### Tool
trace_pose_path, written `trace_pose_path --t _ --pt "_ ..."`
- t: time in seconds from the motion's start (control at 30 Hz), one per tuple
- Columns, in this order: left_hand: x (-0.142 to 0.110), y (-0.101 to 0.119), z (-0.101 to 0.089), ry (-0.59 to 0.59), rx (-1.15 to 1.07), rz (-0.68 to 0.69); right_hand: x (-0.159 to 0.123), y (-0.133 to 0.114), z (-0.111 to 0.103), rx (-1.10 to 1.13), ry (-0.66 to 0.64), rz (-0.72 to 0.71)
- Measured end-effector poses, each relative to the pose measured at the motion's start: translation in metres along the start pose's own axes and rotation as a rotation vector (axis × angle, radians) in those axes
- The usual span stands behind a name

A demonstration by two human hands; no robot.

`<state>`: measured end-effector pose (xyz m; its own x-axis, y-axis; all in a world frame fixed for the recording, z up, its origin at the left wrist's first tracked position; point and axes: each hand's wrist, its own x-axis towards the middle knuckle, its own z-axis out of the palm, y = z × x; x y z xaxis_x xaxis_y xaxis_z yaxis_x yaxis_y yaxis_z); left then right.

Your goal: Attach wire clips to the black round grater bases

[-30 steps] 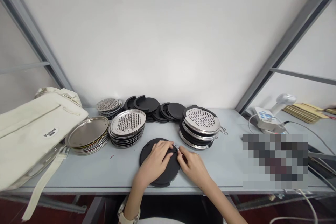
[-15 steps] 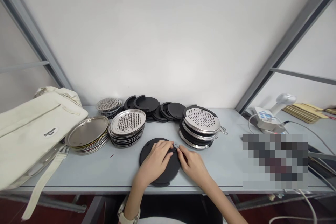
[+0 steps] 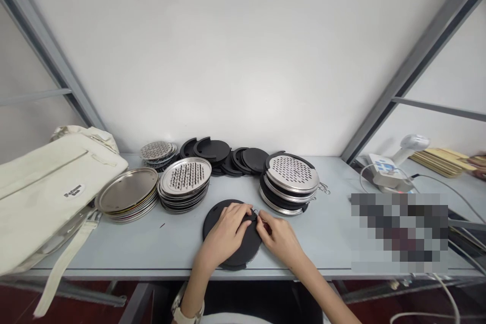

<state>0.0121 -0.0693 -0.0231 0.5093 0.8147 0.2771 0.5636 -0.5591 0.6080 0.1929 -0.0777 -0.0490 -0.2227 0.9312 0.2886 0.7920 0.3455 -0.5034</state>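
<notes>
A round black disc with a raised rim section lies on the grey table before me. My left hand rests over its top, fingers bent and closed on the disc near its upper right edge. At that same edge, my right hand pinches a small wire-like metal clip. The fingertips of both hands nearly meet there. How the clip joins the disc is hidden by my fingers.
Behind stand a stack of grater plates, plain metal discs, black round pieces and stacked graters with clips. A cream backpack is left; a white scanner is right. A person's hand shows far right.
My right hand has shifted slightly to the right with the clip, which now sits more upright. My left hand stays on the disc. Another person's hand has appeared at the far right.
</notes>
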Motion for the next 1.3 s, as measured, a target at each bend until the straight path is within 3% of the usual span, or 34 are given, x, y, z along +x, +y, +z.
trace_pose_path --t 1.3 --pt "0.0009 0.0014 -0.0024 -0.019 -0.014 0.008 -0.0017 0.0042 0.0023 -0.032 0.015 -0.037"
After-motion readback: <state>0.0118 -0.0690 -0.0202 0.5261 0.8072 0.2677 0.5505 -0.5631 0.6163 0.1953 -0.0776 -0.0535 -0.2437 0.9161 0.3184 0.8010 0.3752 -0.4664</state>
